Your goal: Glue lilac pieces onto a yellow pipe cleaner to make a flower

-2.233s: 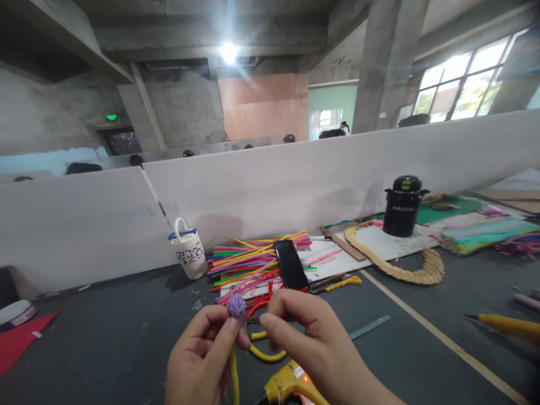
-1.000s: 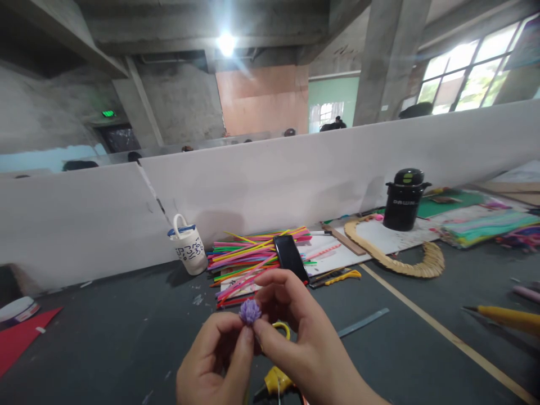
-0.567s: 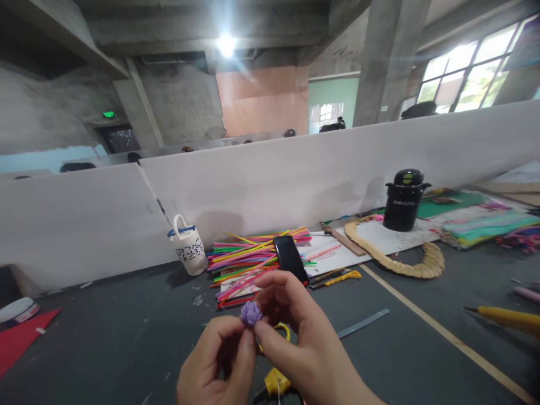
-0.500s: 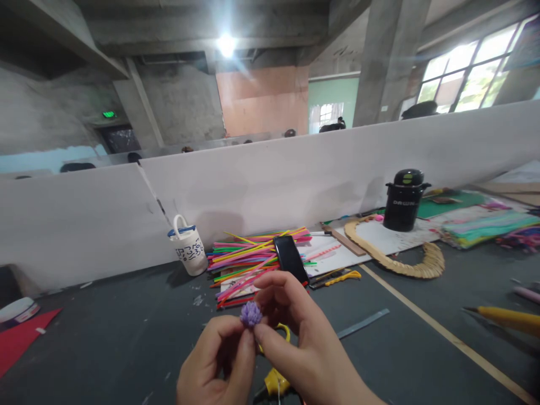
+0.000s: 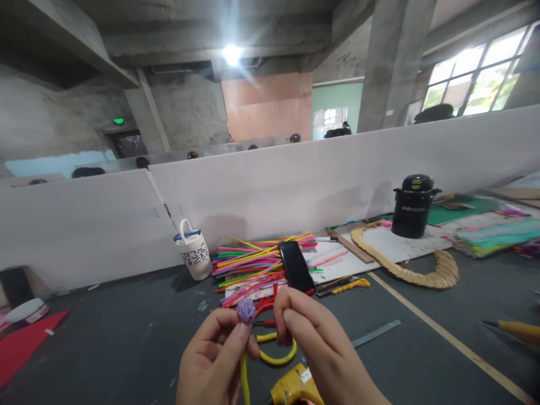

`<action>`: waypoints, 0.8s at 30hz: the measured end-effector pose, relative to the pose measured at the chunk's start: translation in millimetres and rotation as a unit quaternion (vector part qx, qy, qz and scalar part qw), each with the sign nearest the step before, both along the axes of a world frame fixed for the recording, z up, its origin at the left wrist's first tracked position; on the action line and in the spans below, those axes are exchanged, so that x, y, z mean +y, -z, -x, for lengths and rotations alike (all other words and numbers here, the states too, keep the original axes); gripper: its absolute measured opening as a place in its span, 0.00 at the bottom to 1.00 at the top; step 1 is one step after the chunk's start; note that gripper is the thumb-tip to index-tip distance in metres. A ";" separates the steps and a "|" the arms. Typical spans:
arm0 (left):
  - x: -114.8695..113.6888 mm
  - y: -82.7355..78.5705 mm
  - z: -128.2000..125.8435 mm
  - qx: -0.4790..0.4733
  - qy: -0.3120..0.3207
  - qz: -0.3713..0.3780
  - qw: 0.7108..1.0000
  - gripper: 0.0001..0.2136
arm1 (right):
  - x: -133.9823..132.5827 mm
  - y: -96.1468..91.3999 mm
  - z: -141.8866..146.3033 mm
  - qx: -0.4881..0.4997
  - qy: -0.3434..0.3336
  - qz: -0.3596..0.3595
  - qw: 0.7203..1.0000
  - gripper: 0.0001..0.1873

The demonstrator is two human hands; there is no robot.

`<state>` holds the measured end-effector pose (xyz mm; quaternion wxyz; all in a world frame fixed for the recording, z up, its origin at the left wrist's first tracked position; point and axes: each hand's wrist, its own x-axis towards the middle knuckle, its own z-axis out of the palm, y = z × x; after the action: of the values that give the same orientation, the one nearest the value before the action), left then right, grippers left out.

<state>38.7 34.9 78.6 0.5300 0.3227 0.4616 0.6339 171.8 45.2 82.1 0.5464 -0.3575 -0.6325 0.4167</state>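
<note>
My left hand [image 5: 213, 360] pinches a small fuzzy purple ball [image 5: 246, 310] that sits on the top end of a yellow pipe cleaner [image 5: 276, 356]. The yellow stem runs down past my left palm and also loops out to the right. My right hand [image 5: 320, 349] is closed, its thumb and fingers pinching the yellow loop just right of the ball. A yellow glue gun [image 5: 293, 387] lies on the floor below both hands.
A pile of coloured pipe cleaners [image 5: 257, 260] lies ahead with a black phone [image 5: 296, 267] on it. A white mug [image 5: 194, 256] stands to the left, a black pot [image 5: 413, 206] to the right. A white partition [image 5: 295, 185] runs behind; a yellow-handled cutter [image 5: 348, 285] and red scissors [image 5: 265, 304] lie near.
The hands have drawn slightly apart. My right fingers left the purple ball and now pinch the yellow loop, which shows more. The view shifted a little, bringing the glue gun further into sight.
</note>
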 end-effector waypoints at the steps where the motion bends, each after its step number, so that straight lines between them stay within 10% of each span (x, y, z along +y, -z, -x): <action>1: 0.7 -0.3 1.3 -0.007 0.015 0.013 1.000 0.17 | 0.3 1.4 1.2 -0.010 -0.001 -0.004 1.000 0.13; 7: 6.2 8.8 13.7 -0.042 0.050 0.047 0.997 0.17 | 5.9 2.1 8.5 -0.039 0.013 0.004 0.999 0.17; 11: 5.9 12.4 14.4 -0.018 0.052 0.018 0.998 0.14 | 5.5 -2.2 9.7 -0.010 0.003 0.013 1.000 0.00; 24: -6.7 2.2 -9.9 0.209 -0.128 -0.169 0.954 0.05 | 2.9 -2.1 14.6 0.026 0.001 0.095 0.995 0.02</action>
<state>48.5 28.1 76.4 0.2734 0.4714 0.4855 0.6836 157.2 48.0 84.1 0.5263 -0.3977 -0.5755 0.4833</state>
